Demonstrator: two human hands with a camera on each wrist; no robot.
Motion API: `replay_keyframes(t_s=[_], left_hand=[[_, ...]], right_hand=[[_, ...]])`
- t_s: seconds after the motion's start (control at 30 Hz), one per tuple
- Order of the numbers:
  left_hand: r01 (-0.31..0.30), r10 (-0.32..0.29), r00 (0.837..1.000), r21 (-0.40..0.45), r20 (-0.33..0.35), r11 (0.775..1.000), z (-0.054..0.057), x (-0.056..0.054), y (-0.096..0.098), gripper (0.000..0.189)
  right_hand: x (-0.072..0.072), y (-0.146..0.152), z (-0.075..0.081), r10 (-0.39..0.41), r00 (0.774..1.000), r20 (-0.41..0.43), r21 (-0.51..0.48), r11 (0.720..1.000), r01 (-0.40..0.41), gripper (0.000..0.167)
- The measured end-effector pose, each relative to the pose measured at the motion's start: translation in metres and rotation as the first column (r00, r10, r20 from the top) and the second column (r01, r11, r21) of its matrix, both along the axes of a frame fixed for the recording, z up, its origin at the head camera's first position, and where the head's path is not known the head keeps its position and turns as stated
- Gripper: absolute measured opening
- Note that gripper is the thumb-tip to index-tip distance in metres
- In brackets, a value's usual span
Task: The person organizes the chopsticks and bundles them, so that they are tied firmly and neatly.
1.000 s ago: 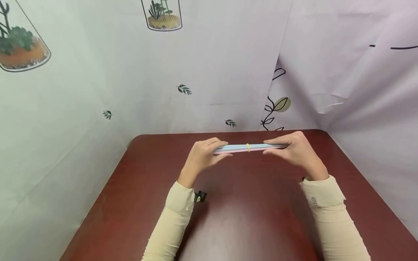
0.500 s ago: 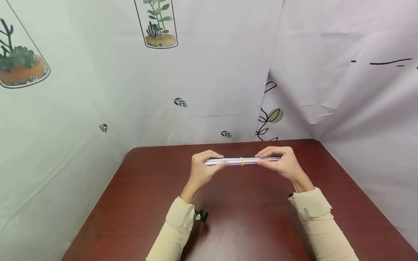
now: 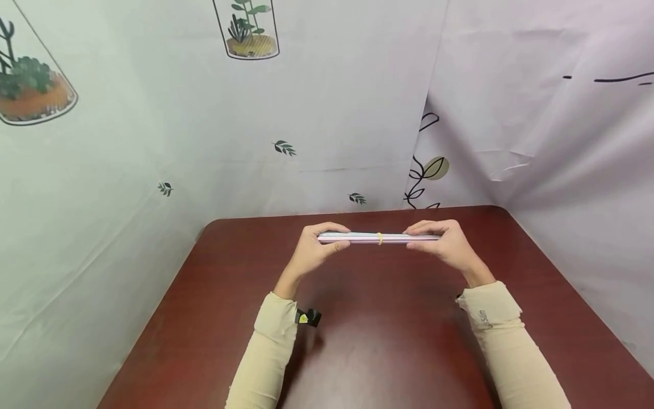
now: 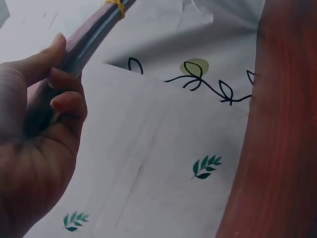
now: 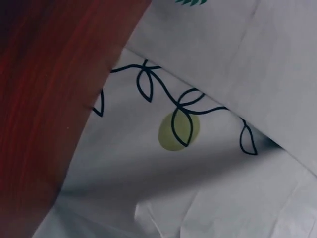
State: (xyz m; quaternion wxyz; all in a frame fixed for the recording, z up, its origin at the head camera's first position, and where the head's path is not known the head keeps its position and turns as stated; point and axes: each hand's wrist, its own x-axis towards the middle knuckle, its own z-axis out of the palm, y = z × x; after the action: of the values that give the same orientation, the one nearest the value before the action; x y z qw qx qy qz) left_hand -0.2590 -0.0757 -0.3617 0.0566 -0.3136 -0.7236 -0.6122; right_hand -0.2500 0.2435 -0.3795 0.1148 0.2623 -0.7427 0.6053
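Bundle (image 3: pixel 378 238) raised, both hands level.

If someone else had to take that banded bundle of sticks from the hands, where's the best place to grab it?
Probably the bare stretch in the middle of the bundle of sticks, beside the yellow rubber band, coming from above. It lies level above the table, and the left hand and right hand cover its two ends, so only the centre is open.

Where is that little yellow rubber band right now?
In the head view, the yellow rubber band wraps the middle of the bundle of sticks, midway between the left hand and right hand.
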Motion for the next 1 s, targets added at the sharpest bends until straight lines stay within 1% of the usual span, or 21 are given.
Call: replay_keyframes(t_s=[0.03,0.07,0.13,0.2,0.3,0.37,0.43,0.5,0.57,0.63,0.7,0.73,0.77,0.8,0.87,0.93,1.0], left_hand=[[-0.001,0.001,1.000,0.005,0.009,1.000,-0.001,-0.002,-0.001,0.024],[-0.008,0.007,1.000,0.007,0.017,1.000,-0.002,-0.003,-0.001,0.024],[-0.037,0.037,0.999,0.000,0.033,0.999,-0.012,-0.011,-0.002,0.025],[-0.079,0.080,0.995,-0.025,0.059,0.997,-0.023,-0.017,-0.003,0.025],[-0.148,0.155,0.983,-0.074,0.100,0.986,-0.043,-0.029,-0.002,0.028],[-0.178,0.190,0.974,-0.097,0.127,0.979,-0.049,-0.036,0.001,0.029],[-0.187,0.201,0.968,-0.101,0.151,0.977,-0.056,-0.046,0.003,0.030],[-0.186,0.201,0.960,-0.090,0.194,0.978,-0.061,-0.056,0.003,0.031],[-0.189,0.196,0.941,-0.050,0.276,0.981,-0.069,-0.068,0.003,0.032],[-0.205,0.198,0.913,-0.018,0.357,0.979,-0.077,-0.076,0.003,0.033],[-0.220,0.206,0.889,-0.012,0.409,0.975,-0.085,-0.083,0.003,0.033],[-0.227,0.212,0.881,-0.015,0.423,0.974,-0.089,-0.086,0.004,0.033],[-0.231,0.222,0.880,-0.030,0.421,0.972,-0.092,-0.090,0.004,0.032],[-0.232,0.233,0.882,-0.054,0.409,0.971,-0.095,-0.093,0.005,0.031],[-0.237,0.259,0.892,-0.106,0.370,0.966,-0.100,-0.099,0.006,0.028],[-0.257,0.295,0.901,-0.156,0.318,0.954,-0.104,-0.106,0.005,0.025],[-0.271,0.325,0.909,-0.221,0.263,0.937,-0.107,-0.112,0.003,0.023]], right_hand=[[0.000,-0.001,0.003,-0.011,1.000,0.009,0.000,1.000,0.011,0.028],[-0.001,0.000,0.003,-0.020,1.000,0.014,-0.005,1.000,0.020,0.028],[-0.004,0.000,0.000,-0.035,0.998,0.049,-0.023,0.999,0.036,0.030],[-0.007,-0.001,-0.008,-0.055,0.994,0.097,-0.032,0.998,0.059,0.031],[-0.015,-0.002,-0.024,-0.114,0.977,0.183,-0.026,0.992,0.120,0.032],[-0.022,-0.003,-0.031,-0.162,0.962,0.220,-0.003,0.986,0.167,0.032],[-0.031,-0.003,-0.035,-0.198,0.948,0.248,0.003,0.979,0.204,0.034],[-0.042,-0.004,-0.040,-0.203,0.941,0.271,-0.012,0.977,0.214,0.037],[-0.055,-0.004,-0.046,-0.183,0.932,0.311,-0.040,0.978,0.206,0.039],[-0.065,-0.005,-0.054,-0.173,0.919,0.355,-0.042,0.979,0.201,0.041],[-0.074,-0.006,-0.063,-0.179,0.900,0.398,-0.026,0.978,0.206,0.041],[-0.077,-0.005,-0.068,-0.200,0.891,0.407,0.001,0.976,0.219,0.039],[-0.081,-0.005,-0.072,-0.223,0.885,0.409,0.025,0.972,0.234,0.039],[-0.084,-0.004,-0.075,-0.250,0.882,0.400,0.058,0.967,0.247,0.037],[-0.091,-0.001,-0.080,-0.299,0.880,0.369,0.119,0.954,0.275,0.035],[-0.098,0.001,-0.083,-0.335,0.878,0.341,0.179,0.940,0.289,0.033],[-0.104,0.002,-0.083,-0.353,0.872,0.340,0.234,0.930,0.285,0.033]])
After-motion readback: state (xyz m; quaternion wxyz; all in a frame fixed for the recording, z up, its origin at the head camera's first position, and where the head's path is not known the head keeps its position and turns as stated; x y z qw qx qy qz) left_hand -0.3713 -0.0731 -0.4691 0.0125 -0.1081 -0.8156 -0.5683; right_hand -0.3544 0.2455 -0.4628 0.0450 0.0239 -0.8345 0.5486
